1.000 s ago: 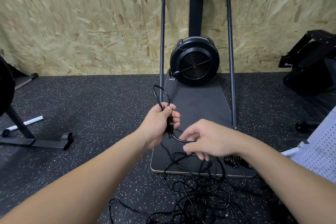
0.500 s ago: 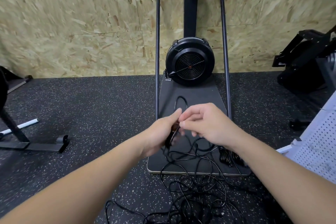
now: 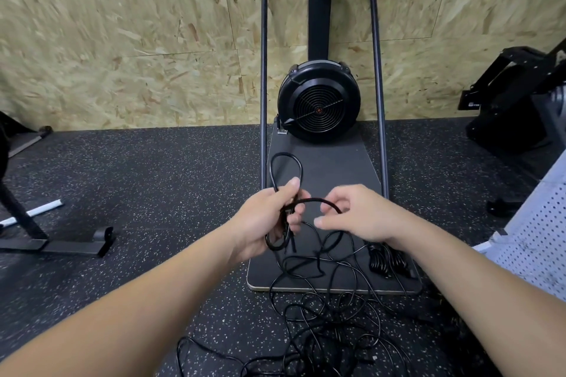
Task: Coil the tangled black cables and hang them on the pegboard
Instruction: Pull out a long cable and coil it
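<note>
The black cable (image 3: 286,159) stands as a narrow loop rising above the left hand (image 3: 266,220), its long axis running up and away toward the fan machine (image 3: 318,104); a smaller loop hangs below the same fist. The left hand has its fingers and thumb curled tight round the gathered strands. From there a short arc of cable runs sideways to the right hand (image 3: 355,214), whose curled fingers pinch it just beside the left. The rest of the cable trails down in a loose tangle (image 3: 330,330) over the front edge of the dark mat (image 3: 337,168) and onto the speckled floor (image 3: 153,187). A white pegboard (image 3: 539,239) leans at the right edge.
</note>
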{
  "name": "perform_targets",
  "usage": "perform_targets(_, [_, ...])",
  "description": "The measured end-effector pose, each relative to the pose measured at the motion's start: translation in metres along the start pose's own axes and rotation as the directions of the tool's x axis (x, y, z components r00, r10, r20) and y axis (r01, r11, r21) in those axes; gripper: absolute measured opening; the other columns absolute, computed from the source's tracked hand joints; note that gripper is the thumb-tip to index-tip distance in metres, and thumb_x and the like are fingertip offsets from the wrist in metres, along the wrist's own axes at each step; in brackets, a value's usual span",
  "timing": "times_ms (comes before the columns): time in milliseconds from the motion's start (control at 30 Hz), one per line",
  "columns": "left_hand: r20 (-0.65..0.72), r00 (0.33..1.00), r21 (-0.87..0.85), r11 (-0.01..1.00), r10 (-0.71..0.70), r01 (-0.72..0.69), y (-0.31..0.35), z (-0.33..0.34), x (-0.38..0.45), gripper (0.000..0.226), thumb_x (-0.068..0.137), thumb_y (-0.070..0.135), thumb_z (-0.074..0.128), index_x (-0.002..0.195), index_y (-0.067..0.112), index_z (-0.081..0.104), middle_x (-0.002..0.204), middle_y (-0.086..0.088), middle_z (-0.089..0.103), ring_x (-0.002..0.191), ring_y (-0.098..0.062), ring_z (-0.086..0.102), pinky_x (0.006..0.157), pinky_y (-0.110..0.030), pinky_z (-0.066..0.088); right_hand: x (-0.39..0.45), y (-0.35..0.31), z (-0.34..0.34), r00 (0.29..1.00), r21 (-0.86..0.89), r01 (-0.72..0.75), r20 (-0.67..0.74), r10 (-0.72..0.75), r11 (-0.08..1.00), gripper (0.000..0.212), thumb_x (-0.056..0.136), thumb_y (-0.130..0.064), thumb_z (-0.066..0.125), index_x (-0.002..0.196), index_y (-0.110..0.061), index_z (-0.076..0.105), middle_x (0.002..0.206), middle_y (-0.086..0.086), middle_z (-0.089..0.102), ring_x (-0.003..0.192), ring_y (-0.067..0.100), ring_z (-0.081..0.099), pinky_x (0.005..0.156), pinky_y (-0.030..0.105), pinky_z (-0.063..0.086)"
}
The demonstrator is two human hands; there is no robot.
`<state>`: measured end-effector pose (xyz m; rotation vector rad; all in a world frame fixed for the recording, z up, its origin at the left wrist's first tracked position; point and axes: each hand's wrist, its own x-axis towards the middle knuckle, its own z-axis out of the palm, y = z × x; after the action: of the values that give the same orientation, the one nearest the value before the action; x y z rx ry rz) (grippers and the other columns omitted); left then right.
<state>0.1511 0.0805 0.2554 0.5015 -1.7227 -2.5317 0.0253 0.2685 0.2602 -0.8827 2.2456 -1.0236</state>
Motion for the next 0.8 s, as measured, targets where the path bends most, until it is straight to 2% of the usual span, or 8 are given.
perform_targets(67, [-0.009,0.999,-0.036,0.998,0.045,-0.046,0.002,-0.005,0.003,0.04,0.107,0.038,0.069,0.123,0.002,0.066,0.08,-0.003,0.053,0.062,-0.013,0.04,0.06,-0.026,0.04,-0.002,0.006,0.001,0.999,-0.09,-0.031,0.025,0.034,0.995,0.033,0.089,-0.052,0.086,0.089,-0.02,0.078,0.071,-0.006,0.064,0.059,0.011,0.049,0.066,0.033,0.038])
perform_targets(167, [-0.014,0.993,0.102,0.988,0.118,-0.116,0.003,-0.015,0.007,0.038,0.098,0.037,0.08,0.118,0.007,0.068,0.081,-0.002,0.049,0.064,-0.013,0.04,0.062,-0.026,0.039,-0.001,0.004,-0.004,0.994,-0.162,-0.031,-0.106,0.014,0.986,0.039,0.102,-0.048,0.073,0.084,-0.013,0.077,0.06,-0.003,0.051,0.048,0.012,0.039,0.053,0.029,0.032])
perform_targets(300, [0.016,0.993,0.405,0.907,0.118,-0.114,-0.003,-0.016,0.002,0.036,0.09,0.033,0.09,0.112,0.01,0.073,0.077,0.002,0.059,0.069,-0.014,0.052,0.071,-0.029,0.044,-0.002,-0.014,-0.009,0.981,0.28,0.115,-0.18,-0.066,0.953,0.031,0.106,-0.031,0.073,0.092,-0.003,0.077,0.078,0.01,0.073,0.065,0.021,0.058,0.06,0.033,0.055])
perform_targets(400, [0.115,0.987,0.483,0.862,0.113,-0.155,-0.014,-0.002,-0.005,0.031,0.093,0.029,0.089,0.114,0.014,0.072,0.089,0.004,0.068,0.079,-0.014,0.056,0.077,-0.033,0.045,-0.003,-0.026,-0.004,0.965,0.486,0.205,-0.244,-0.094,0.85,0.028,0.102,-0.027,0.079,0.102,0.001,0.073,0.078,0.012,0.072,0.062,0.025,0.057,0.058,0.037,0.052])
perform_targets(500, [0.178,0.978,0.507,0.842,0.105,-0.183,-0.019,0.016,-0.012,0.019,0.104,0.035,0.076,0.101,0.02,0.065,0.098,-0.01,0.078,0.08,-0.022,0.048,0.07,-0.031,0.041,-0.004,-0.032,-0.003,0.923,0.411,0.265,-0.371,-0.105,0.873,0.027,0.098,-0.031,0.083,0.098,-0.006,0.075,0.069,0.011,0.069,0.053,0.024,0.059,0.057,0.035,0.051])
perform_targets(567, [0.206,0.975,0.518,0.835,0.085,-0.183,-0.016,0.022,-0.015,0.022,0.11,0.036,0.067,0.094,0.024,0.059,0.09,-0.013,0.078,0.08,-0.027,0.046,0.07,-0.036,0.04,-0.004,-0.034,-0.005,0.866,0.256,0.307,-0.475,-0.157,0.917,0.021,0.096,-0.033,0.084,0.096,-0.015,0.074,0.074,0.002,0.072,0.052,0.019,0.062,0.055,0.031,0.053])
perform_targets(667, [0.261,0.965,0.535,0.829,0.021,-0.163,-0.011,0.024,-0.019,0.027,0.112,0.037,0.062,0.097,0.016,0.056,0.082,-0.01,0.073,0.078,-0.029,0.046,0.07,-0.039,0.04,-0.003,-0.032,-0.007,0.86,0.085,0.308,-0.45,-0.239,0.948,0.012,0.1,-0.042,0.078,0.101,-0.03,0.076,0.095,-0.008,0.077,0.071,0.013,0.069,0.072,0.027,0.057])
perform_targets(800, [0.3,0.953,0.507,0.852,-0.031,-0.132,-0.011,0.025,-0.021,0.027,0.113,0.036,0.062,0.091,0.019,0.061,0.074,-0.006,0.063,0.084,-0.029,0.053,0.089,-0.044,0.044,-0.008,-0.032,-0.001,0.959,0.34,0.235,-0.233,-0.161,0.91,0.049,0.11,-0.048,0.061,0.068,-0.023,0.068,0.082,-0.003,0.073,0.084,0.019,0.068,0.102,0.053,0.053])
